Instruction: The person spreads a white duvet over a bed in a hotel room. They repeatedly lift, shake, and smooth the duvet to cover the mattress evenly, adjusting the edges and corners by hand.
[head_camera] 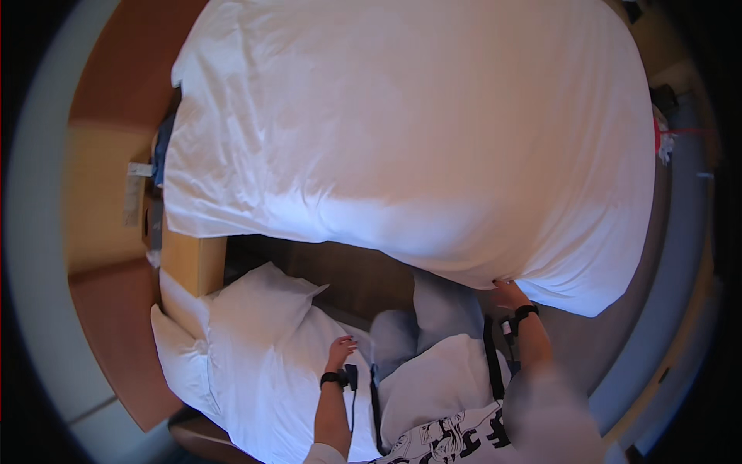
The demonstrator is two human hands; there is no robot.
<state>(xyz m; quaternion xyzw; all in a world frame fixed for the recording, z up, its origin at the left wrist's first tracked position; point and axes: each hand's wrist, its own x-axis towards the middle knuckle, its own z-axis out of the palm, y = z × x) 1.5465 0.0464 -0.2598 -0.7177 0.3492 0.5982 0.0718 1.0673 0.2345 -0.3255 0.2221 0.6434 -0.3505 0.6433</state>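
Note:
A large white duvet [406, 133] covers the bed in front of me, its near edge hanging down unevenly with creases at the left and lower right. My right hand [510, 294] has its fingers on that hanging edge, gripping the fabric. My left hand [343, 349] is raised above a second bed with white bedding [290, 371] and holds nothing that I can see; its fingers are partly curled. Black straps with small devices circle both wrists. A white pillow [435, 377] lies against my lap, and another pillow [261, 301] rests on the second bed at the left.
A wooden nightstand [194, 261] stands between the beds at the left, against a wood and reddish-brown headboard panel [116, 319]. Dark floor [359, 272] shows between the beds. Along the right runs a pale blue curved band [649, 301]. A red and white item [664, 136] is past the duvet's right side.

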